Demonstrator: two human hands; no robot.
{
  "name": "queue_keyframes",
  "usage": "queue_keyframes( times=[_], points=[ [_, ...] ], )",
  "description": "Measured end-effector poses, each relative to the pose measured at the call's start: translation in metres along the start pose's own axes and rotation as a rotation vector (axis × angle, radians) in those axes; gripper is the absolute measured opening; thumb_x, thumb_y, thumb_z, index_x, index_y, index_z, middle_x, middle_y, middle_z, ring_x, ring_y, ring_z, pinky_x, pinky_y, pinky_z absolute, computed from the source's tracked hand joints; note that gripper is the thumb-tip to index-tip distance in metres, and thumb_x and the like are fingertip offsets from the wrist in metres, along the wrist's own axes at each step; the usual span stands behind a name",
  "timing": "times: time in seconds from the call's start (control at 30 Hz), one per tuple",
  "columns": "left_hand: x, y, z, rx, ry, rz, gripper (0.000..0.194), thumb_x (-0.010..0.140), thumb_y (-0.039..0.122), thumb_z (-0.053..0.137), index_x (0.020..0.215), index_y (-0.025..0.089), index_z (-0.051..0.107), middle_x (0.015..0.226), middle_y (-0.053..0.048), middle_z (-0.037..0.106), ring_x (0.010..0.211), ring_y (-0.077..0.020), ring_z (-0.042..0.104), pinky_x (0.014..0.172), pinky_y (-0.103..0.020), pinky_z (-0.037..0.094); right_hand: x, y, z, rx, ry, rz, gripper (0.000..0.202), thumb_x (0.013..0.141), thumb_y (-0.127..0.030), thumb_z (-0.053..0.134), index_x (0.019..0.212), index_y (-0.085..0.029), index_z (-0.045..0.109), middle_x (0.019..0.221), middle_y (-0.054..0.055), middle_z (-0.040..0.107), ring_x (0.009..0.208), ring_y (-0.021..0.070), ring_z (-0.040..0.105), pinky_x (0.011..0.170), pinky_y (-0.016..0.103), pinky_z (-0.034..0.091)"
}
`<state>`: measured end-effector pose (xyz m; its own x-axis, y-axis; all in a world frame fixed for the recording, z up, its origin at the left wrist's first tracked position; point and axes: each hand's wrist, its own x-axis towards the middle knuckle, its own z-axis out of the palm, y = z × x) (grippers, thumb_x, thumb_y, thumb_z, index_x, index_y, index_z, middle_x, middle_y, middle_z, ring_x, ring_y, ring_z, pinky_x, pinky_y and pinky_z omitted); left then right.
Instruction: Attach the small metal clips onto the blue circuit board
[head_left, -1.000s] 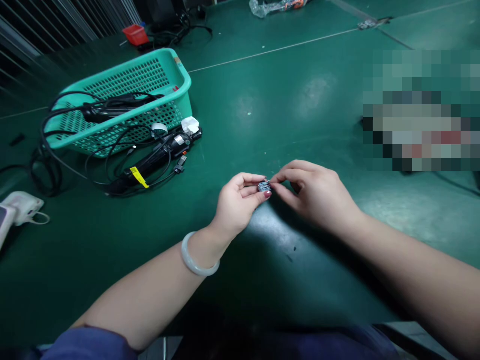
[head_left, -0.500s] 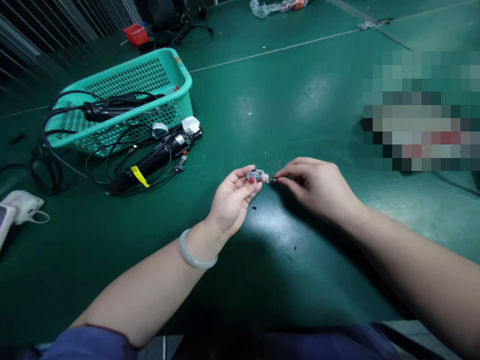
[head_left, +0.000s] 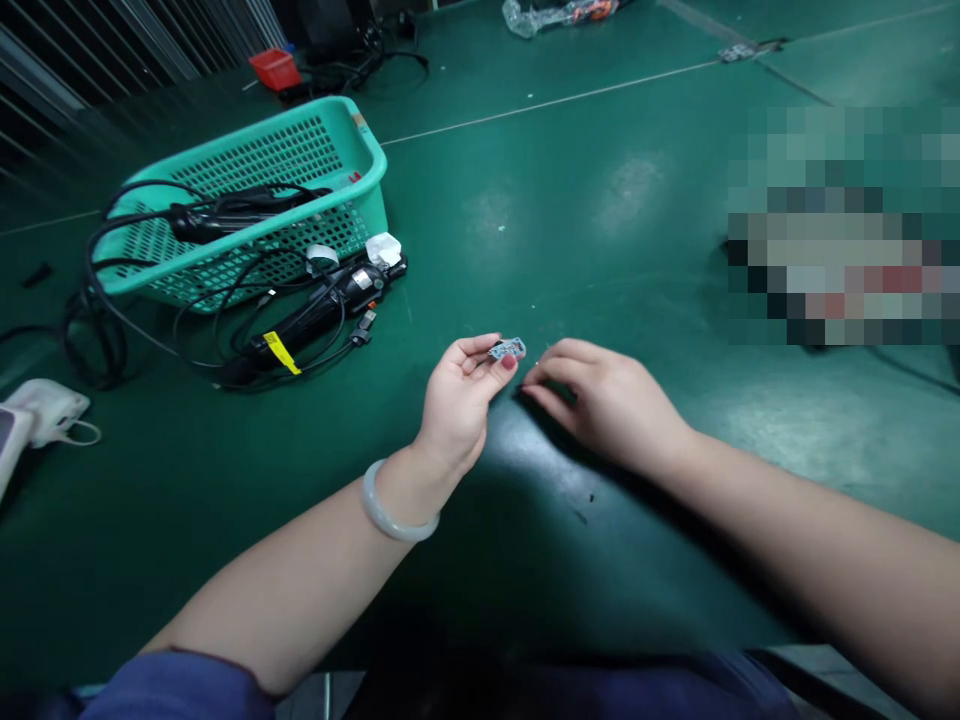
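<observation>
My left hand (head_left: 459, 400) pinches a small light-blue circuit board (head_left: 508, 349) between thumb and fingers, tilted above the green table. A dark bit shows at its near end. Just to the right, my right hand (head_left: 600, 395) is low over the tabletop with thumb and index finger closed. Something tiny and dark sits at those fingertips, too small to make out. The two hands are close but apart. A small black speck (head_left: 591, 497) lies on the table below my right hand.
At the left stands a turquoise basket (head_left: 367, 215) holding a black corded tool. Another black tool with a yellow tag (head_left: 281, 352) and cables lie before it. A white device (head_left: 49, 410) is at the left edge; a red bin (head_left: 275, 69) stands behind. A blurred patch covers the right.
My right hand has moved left and down towards the table. The thin silvery part at its fingertips no longer shows, nor does the small black piece below my left hand. The board has turned slightly.
</observation>
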<state>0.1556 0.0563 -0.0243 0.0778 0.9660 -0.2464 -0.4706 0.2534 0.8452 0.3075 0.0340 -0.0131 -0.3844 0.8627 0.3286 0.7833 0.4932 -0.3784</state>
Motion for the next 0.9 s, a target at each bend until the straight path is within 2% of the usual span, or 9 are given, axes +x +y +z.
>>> queue_keyframes(
  times=[0.07, 0.17, 0.5, 0.6, 0.8, 0.9],
  points=[
    [0.000, -0.001, 0.000, 0.024, 0.000, 0.013, 0.031, 0.064, 0.010, 0.076, 0.088, 0.015, 0.057, 0.083, 0.000, 0.069, 0.084, -0.0095, 0.067, 0.093, -0.030, 0.048, 0.000, 0.002, -0.007, -0.066, 0.140, -0.005, 0.019, 0.091, -0.028, 0.053, 0.088, -0.019, 0.069, 0.089, 0.006, 0.068, 0.078, 0.0165, 0.064, 0.068, 0.028, 0.050],
    [-0.002, -0.002, 0.000, 0.068, -0.008, 0.037, 0.032, 0.061, 0.012, 0.079, 0.085, 0.015, 0.058, 0.081, 0.001, 0.068, 0.082, -0.0098, 0.066, 0.090, -0.030, 0.049, 0.000, 0.004, -0.015, -0.170, 0.229, -0.027, 0.021, 0.092, -0.030, 0.051, 0.087, -0.021, 0.069, 0.088, 0.006, 0.068, 0.077, 0.0169, 0.063, 0.066, 0.029, 0.049],
    [-0.005, -0.001, 0.001, 0.177, -0.039, 0.055, 0.036, 0.053, 0.015, 0.084, 0.080, 0.016, 0.060, 0.078, 0.001, 0.069, 0.078, -0.0112, 0.067, 0.083, -0.030, 0.052, 0.001, 0.000, -0.022, -0.364, 0.074, -0.140, 0.023, 0.091, -0.018, 0.047, 0.084, -0.020, 0.069, 0.086, 0.007, 0.067, 0.076, 0.0172, 0.060, 0.058, 0.029, 0.044],
    [-0.004, -0.001, 0.001, 0.166, -0.055, 0.046, 0.036, 0.052, 0.016, 0.085, 0.079, 0.016, 0.060, 0.077, 0.001, 0.069, 0.077, -0.0111, 0.067, 0.082, -0.030, 0.052, 0.001, 0.001, -0.021, -0.328, 0.088, -0.129, 0.024, 0.093, -0.020, 0.046, 0.087, -0.021, 0.069, 0.087, 0.006, 0.068, 0.076, 0.0168, 0.060, 0.061, 0.029, 0.045],
    [-0.003, 0.000, -0.001, 0.081, -0.134, 0.000, 0.038, 0.051, 0.016, 0.086, 0.079, 0.015, 0.060, 0.078, 0.001, 0.069, 0.077, -0.0094, 0.066, 0.086, -0.029, 0.051, 0.001, 0.007, -0.015, -0.096, 0.228, -0.058, 0.019, 0.092, -0.028, 0.051, 0.088, -0.024, 0.069, 0.089, 0.004, 0.069, 0.079, 0.0154, 0.063, 0.067, 0.027, 0.050],
    [-0.002, -0.001, -0.002, 0.076, -0.157, -0.011, 0.039, 0.052, 0.017, 0.086, 0.080, 0.016, 0.059, 0.080, 0.001, 0.069, 0.078, -0.0091, 0.066, 0.087, -0.029, 0.050, 0.001, 0.009, -0.014, 0.005, 0.222, -0.013, 0.016, 0.090, -0.028, 0.054, 0.084, -0.024, 0.069, 0.088, 0.004, 0.069, 0.078, 0.0156, 0.064, 0.069, 0.028, 0.051]
  ],
)
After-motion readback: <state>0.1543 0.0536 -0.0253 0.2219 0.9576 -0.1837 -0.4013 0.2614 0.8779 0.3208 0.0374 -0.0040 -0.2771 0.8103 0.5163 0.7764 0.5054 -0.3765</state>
